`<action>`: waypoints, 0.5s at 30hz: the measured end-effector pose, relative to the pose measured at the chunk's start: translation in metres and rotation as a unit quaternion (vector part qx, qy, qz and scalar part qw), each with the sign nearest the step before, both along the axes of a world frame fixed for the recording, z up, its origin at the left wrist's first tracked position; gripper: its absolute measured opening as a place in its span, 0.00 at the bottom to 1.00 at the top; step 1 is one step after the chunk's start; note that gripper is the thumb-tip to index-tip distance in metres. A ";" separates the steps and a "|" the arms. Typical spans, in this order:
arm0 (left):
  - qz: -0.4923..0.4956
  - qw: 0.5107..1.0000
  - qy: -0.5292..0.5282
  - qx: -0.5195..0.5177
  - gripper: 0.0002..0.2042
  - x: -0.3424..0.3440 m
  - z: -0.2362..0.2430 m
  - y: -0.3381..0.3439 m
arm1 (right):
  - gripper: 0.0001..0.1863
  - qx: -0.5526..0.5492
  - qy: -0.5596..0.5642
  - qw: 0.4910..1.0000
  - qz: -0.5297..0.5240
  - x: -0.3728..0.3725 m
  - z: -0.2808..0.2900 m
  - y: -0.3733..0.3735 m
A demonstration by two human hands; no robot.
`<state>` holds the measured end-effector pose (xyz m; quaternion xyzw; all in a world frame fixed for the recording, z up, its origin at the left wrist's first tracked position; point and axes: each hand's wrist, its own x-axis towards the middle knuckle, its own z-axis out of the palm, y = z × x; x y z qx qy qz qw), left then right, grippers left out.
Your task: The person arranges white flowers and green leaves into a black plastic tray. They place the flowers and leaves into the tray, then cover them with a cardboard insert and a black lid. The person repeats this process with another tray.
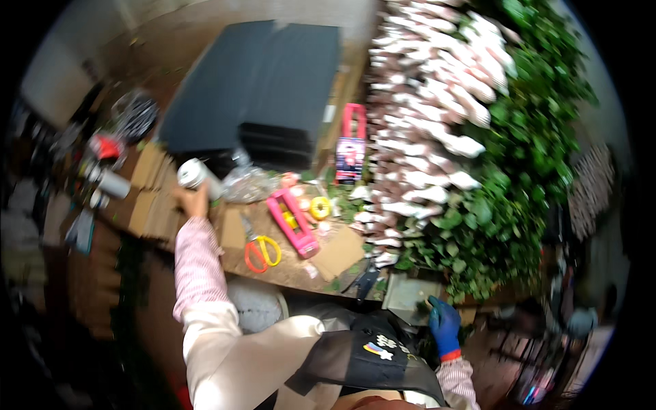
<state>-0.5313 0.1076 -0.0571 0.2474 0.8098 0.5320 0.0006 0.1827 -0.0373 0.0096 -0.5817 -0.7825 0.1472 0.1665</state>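
At the left of the frame, the bare left hand (pixel 193 201), clearly the nearer, had its fingers curled round a white canister (pixel 197 175) lying just above it, long axis sloping from upper left to lower right; blur hid any label. Mid-frame, a phone-shaped panel (pixel 350 161) bore illegible print. Below, white characters and a star marked the dark apron (pixel 345 347). At lower right, the blue-gloved right hand (pixel 445 326) sat beside a pale tray (pixel 408 298), its grip impossible to tell.
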 end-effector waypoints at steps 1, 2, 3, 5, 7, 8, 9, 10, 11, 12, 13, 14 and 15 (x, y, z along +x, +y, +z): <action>0.014 0.995 0.091 0.025 0.43 -0.006 0.006 -0.012 | 0.16 0.013 0.004 1.000 0.006 0.005 -0.008 0.004; 0.011 0.982 0.183 0.049 0.41 -0.005 0.007 -0.013 | 0.17 0.001 -0.002 1.000 0.001 0.005 0.001 0.006; -0.008 0.955 0.287 0.067 0.38 -0.002 0.021 -0.010 | 0.17 0.014 -0.001 1.000 0.013 0.002 0.004 0.010; -0.069 0.890 0.446 0.062 0.34 0.016 0.061 0.001 | 0.17 0.018 -0.026 0.999 0.024 -0.005 0.014 0.017; -0.152 0.839 0.523 -0.013 0.33 0.043 0.102 0.019 | 0.19 0.035 -0.027 0.999 0.022 0.002 0.007 0.014; -0.180 0.808 0.556 -0.067 0.34 0.056 0.121 0.030 | 0.18 0.047 -0.017 0.998 0.029 0.004 0.003 0.015; -0.214 0.791 0.561 -0.118 0.37 0.063 0.129 0.040 | 0.18 0.041 -0.015 0.999 0.023 0.006 0.001 0.013; -0.242 0.785 0.544 -0.170 0.34 0.070 0.138 0.049 | 0.18 0.037 -0.011 0.999 0.018 0.008 0.000 0.011; -0.268 0.777 0.542 -0.176 0.33 0.068 0.138 0.056 | 0.18 0.032 -0.008 0.999 0.012 0.009 0.001 0.008; -0.289 0.768 0.542 -0.183 0.31 0.065 0.142 0.063 | 0.18 0.031 0.000 0.999 0.010 0.009 0.000 0.009; -0.296 0.764 0.539 -0.194 0.27 0.070 0.147 0.067 | 0.17 0.035 -0.006 0.999 0.006 0.010 -0.002 0.006; -0.313 0.769 0.519 -0.204 0.26 0.070 0.144 0.073 | 0.17 0.041 -0.001 0.999 -0.001 0.012 -0.001 0.003; -0.305 0.778 0.507 -0.212 0.25 0.064 0.137 0.076 | 0.17 0.046 0.008 0.999 -0.002 0.010 0.002 0.003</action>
